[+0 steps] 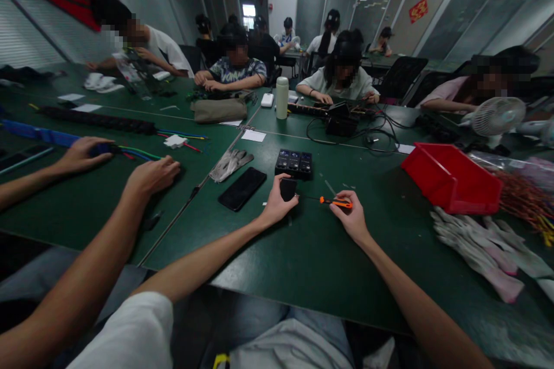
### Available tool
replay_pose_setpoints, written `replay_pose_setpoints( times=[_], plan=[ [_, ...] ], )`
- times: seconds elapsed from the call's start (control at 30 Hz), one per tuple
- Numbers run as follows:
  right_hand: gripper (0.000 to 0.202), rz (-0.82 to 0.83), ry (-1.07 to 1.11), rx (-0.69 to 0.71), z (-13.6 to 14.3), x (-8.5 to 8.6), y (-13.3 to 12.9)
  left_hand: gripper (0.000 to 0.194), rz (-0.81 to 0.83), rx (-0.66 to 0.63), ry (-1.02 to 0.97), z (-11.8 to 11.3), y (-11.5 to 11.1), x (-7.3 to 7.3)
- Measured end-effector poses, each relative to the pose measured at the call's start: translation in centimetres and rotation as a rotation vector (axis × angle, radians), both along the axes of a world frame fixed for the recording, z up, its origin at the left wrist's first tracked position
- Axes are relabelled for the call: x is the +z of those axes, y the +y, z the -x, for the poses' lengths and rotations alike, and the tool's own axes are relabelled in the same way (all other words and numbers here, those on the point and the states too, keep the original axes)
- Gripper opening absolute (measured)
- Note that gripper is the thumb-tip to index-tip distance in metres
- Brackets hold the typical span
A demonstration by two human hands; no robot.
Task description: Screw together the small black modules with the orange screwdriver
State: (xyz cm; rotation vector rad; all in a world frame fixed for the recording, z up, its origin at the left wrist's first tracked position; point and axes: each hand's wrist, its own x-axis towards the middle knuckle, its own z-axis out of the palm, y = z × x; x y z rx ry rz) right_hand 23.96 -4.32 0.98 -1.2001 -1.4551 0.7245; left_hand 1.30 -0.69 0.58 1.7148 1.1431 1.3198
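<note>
My left hand [279, 203] is closed round a small black box-shaped part [288, 189], held just above the green table. An orange and black screwdriver [336, 202] lies in the grip of my right hand [352, 218], its thin shaft pointing left toward the black part. Whether the tip touches the part is too small to tell. Right behind my left hand sits a black block of several similar units [294, 164]. A black smartphone [242, 188] lies to the left of my left hand, with a grey-white glove [231, 165] behind it.
At right stand a red bin [452, 179], work gloves [480, 248] and bundled copper wires [523, 196]. A pale green bottle [281, 98] and a cabled black device [341, 121] are farther back. A neighbour's hands [153, 176] handle coloured wires at left. Other people sit across the table.
</note>
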Motion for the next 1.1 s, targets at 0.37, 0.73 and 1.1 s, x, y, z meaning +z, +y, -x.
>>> replay_pose_setpoints(
  times=[0.37,0.73,1.1],
  plan=[
    [0.029,0.159,0.079,0.072,0.11,0.25,-0.27,0.052,0.004,0.008,0.009,0.07,0.02,0.04],
    [0.031,0.251,0.057,0.090,-0.01,-0.02,-0.23,0.051,0.007,0.005,0.007,0.14,-0.04,0.15],
    [0.030,0.082,0.047,0.031,-0.10,-0.12,-0.12,0.053,0.004,0.021,0.012,0.06,0.09,-0.11]
  ],
)
